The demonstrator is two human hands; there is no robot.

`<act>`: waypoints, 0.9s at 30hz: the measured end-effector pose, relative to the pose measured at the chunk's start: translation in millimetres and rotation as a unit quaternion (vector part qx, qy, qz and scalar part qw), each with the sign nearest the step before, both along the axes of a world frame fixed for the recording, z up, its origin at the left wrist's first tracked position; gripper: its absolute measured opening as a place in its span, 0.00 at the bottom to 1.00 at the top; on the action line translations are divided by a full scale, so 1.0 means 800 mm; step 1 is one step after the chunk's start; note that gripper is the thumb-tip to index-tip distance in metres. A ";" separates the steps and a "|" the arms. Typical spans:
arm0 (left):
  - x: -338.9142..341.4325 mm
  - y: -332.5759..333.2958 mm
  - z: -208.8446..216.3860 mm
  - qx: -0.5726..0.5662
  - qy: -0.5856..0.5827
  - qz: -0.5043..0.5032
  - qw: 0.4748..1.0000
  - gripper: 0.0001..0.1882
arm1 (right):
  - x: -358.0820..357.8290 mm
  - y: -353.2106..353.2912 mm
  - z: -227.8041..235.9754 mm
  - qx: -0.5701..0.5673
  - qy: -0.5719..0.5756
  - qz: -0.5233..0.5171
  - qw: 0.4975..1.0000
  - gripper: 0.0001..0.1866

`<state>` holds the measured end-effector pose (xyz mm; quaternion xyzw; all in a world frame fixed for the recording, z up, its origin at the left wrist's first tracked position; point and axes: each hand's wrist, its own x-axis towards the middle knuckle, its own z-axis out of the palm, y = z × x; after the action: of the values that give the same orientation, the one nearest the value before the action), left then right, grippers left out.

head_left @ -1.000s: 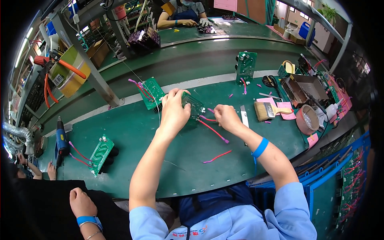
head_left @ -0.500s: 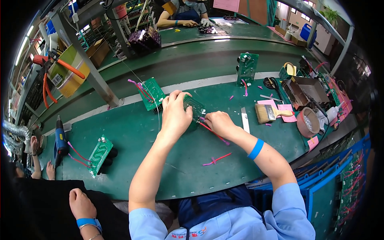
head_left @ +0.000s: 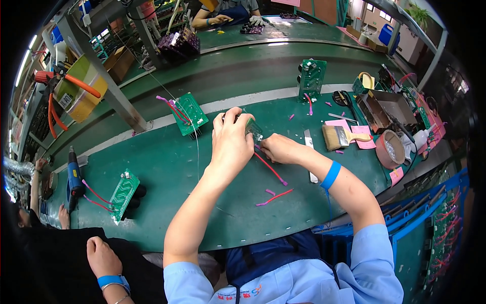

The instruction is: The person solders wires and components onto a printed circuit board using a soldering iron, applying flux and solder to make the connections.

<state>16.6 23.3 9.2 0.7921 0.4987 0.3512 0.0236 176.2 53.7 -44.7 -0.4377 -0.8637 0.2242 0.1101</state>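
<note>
My left hand (head_left: pixel 230 139) is wrapped around a green circuit board (head_left: pixel 253 130), held tilted above the bench and largely hidden behind the fingers. My right hand (head_left: pixel 281 149) is closed in a pinch at the board's lower right corner, beside a purple wire end; what sits between its fingertips is hidden. From that corner a red wire (head_left: pixel 270 168) with a purple tip slants down toward me. Nearer the bench's front edge lie a loose red wire (head_left: pixel 275 197) and a short purple sleeve piece (head_left: pixel 270 192).
More circuit boards stand at far left (head_left: pixel 190 114), near left (head_left: pixel 124 195) and back right (head_left: pixel 311 78). A blue heat gun (head_left: pixel 75 175) lies left. On the right are a brush (head_left: pixel 335 138), scissors (head_left: pixel 344 100), a metal box (head_left: pixel 387 111) and a round tub (head_left: pixel 390 150). Another person's hand (head_left: pixel 104 257) rests lower left.
Both hands have shifted slightly right with the board, which is now tilted and more covered by my left hand. The purple sleeve piece now lies apart from the loose red wire.
</note>
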 end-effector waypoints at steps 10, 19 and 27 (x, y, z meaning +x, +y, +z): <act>0.007 0.001 0.002 0.001 0.011 -0.010 1.000 0.17 | 0.003 -0.001 -0.009 0.004 -0.021 0.005 1.000 0.08; 0.022 0.008 0.001 0.015 0.041 -0.013 0.999 0.17 | 0.003 -0.011 -0.018 0.061 0.058 -0.031 0.996 0.06; 0.018 -0.010 0.001 0.026 0.036 -0.008 0.999 0.17 | -0.006 -0.018 -0.031 -0.188 0.292 -0.205 0.915 0.08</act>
<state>30.9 15.3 9.6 0.8085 0.4836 0.3350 -0.0127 171.5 39.7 -69.1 -0.5331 -0.6263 0.4724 0.3167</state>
